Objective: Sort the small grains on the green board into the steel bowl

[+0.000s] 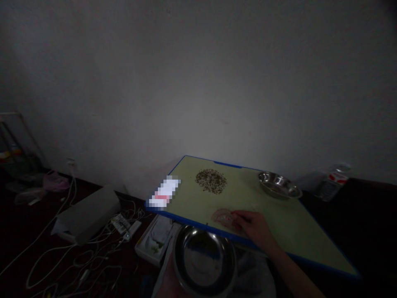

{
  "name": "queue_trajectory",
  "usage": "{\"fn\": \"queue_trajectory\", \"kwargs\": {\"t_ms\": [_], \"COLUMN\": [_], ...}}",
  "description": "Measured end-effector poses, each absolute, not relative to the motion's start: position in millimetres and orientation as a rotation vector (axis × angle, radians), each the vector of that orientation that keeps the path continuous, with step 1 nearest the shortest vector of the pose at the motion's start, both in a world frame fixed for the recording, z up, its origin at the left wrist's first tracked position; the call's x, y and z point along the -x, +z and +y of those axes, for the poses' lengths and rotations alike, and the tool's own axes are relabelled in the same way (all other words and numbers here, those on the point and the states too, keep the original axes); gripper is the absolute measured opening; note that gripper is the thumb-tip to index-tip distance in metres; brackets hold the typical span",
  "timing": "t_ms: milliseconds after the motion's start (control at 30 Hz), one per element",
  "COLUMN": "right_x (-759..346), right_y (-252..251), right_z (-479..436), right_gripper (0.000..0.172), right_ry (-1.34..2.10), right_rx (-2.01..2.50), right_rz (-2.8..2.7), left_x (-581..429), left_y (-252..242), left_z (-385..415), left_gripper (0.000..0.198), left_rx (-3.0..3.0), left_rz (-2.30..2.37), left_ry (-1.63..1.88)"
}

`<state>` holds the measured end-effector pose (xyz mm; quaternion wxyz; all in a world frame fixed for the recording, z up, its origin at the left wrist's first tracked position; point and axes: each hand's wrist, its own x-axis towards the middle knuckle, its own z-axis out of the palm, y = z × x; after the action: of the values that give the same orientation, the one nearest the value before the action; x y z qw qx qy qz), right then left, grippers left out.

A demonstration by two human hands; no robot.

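My right hand pinches a clear plastic piece with curved red markings, which looks like a protractor, low over the near edge of the pale green board with a blue rim. Just below that edge, a round steel bowl faces up, its inside dark and shiny. My left hand is against the bowl's left side; its fingers are mostly hidden under it. Farther back on the board lies a flat, scattered patch of small brown-green grains or seeds.
A second steel bowl rests at the board's right. A bright pixelated rectangle lies at the left corner. Beyond are a plastic jug, a white tray, a long box, tangled cables and a pink bag. A wall stands behind.
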<state>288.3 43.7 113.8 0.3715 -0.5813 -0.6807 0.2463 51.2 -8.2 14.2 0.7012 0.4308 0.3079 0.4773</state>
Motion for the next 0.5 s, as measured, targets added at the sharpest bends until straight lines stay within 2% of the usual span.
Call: {"fn": "queue_trajectory", "kwargs": {"t_ms": [133,333,500], "right_x": [-279.3,-271.2,-282.2], "right_y": [109.0,108.1,106.0], "right_z": [49.6,46.9,53.4], "right_gripper": [0.041,0.041,0.04], "right_ry": [0.657,0.714,0.657], "right_rx": [1.493,1.461,1.471], "right_rz": [-1.753,-1.769,-1.731], "left_x": [-43.8,-38.4,-36.6], "left_y": [1.9,-4.7,-3.2], "left_z": [-7.1,-4.6,-2.8], "left_gripper": [0.091,0.094,0.084], "left_rx": [-0.639,-0.547,-0.518], "left_rz": [0.64,0.812,0.77], "left_ry": [1.03,1.116,1.102]}}
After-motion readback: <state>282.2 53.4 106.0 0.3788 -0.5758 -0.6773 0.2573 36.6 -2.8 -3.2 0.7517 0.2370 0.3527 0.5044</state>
